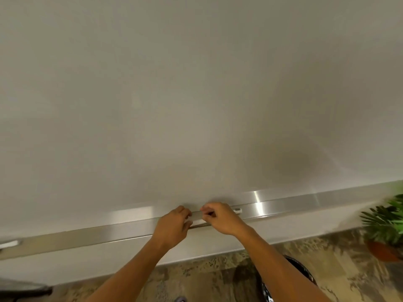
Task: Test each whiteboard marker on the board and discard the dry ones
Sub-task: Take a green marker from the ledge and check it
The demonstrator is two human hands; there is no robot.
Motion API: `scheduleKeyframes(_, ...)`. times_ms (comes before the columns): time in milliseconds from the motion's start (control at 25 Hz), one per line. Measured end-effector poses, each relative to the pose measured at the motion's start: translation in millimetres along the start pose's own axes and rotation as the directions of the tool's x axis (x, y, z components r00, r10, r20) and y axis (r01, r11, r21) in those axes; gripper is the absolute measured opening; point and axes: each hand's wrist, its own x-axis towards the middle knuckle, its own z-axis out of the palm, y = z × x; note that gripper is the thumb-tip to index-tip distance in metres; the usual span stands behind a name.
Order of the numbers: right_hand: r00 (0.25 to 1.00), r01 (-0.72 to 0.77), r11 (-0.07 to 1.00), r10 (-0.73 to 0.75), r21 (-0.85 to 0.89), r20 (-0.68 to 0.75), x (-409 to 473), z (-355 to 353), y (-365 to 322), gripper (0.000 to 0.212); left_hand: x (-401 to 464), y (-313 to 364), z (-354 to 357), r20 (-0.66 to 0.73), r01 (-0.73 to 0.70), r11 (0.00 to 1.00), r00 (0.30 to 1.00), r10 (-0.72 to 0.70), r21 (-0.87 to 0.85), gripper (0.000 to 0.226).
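marker [237,210] lies in tray [283,204] under whiteboard [196,83], just right of right hand [220,217]. left hand [174,225] beside it; both sets of fingers curled at tray, can't tell what they pinch. suggest: grip barrel firmly, pull cap straight off.

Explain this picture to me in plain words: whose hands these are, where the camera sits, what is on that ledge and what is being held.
There is no machine here. One camera worn on a person's head looks forward and down, so you see that person's own two bare arms. Both hands reach to the metal tray along the bottom of a whiteboard. The left hand and the right hand have curled fingers that seem to hold a pale marker between them; the picture is blurred, so the exact grip is unclear. Another marker end shows on the tray just beyond the right hand. The board shows no marks. On the floor stand a potted plant at right and a dark bin below the right arm.
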Motion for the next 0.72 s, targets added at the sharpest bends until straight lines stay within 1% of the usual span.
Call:
scheduleKeyframes(120,0.999,-0.002,0.989,0.007,-0.151,0.031,16,24,0,0.034,-3,-22,10,0.025,0.062,0.998,0.998,-0.062,-0.012,0.026)
scheduleKeyframes(280,0.998,0.028,0.926,-0.007,-0.378,0.058,28,53,3,0.036,-7,-43,23,0.064,0.105,0.994,0.993,-0.103,-0.029,0.025)
scheduleKeyframes(360,0.997,0.041,0.904,-0.01,-0.425,0.074,29,66,4,0.038,-8,-51,31,0.083,0.094,0.994,0.993,-0.089,-0.055,0.024)
scheduleKeyframes(480,0.998,0.041,0.879,-0.017,-0.475,0.056,31,79,6,0.04,-10,-58,42,0.097,0.08,0.994,0.993,-0.073,-0.073,0.026)
scheduleKeyframes(720,0.999,0.043,0.854,-0.043,-0.519,0.014,37,86,4,0.032,-7,-62,44,0.119,0.088,0.985,0.99,-0.07,-0.146,0.021)
